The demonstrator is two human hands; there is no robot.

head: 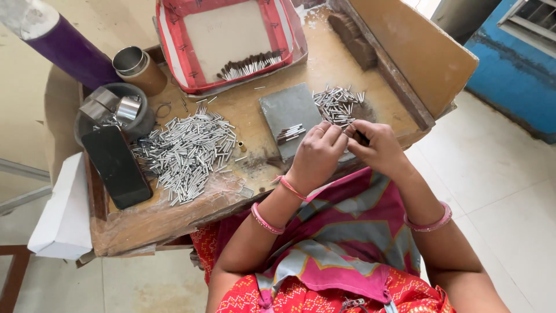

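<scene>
L hand (315, 152) and R hand (376, 145) meet fingertip to fingertip over front edge of worn wooden worktable (324, 64). R hand pinched narrow on small dark stick-like piece (361, 138); L fingers curled close, whether gripping it can't tell. Just beyond: small heap of short silver metal tubes (337, 104), beside flat grey stone slab (288, 113). Big pile of same silver tubes (188, 152) to the left, well apart. Black phone (116, 167) at table's left end.
</scene>
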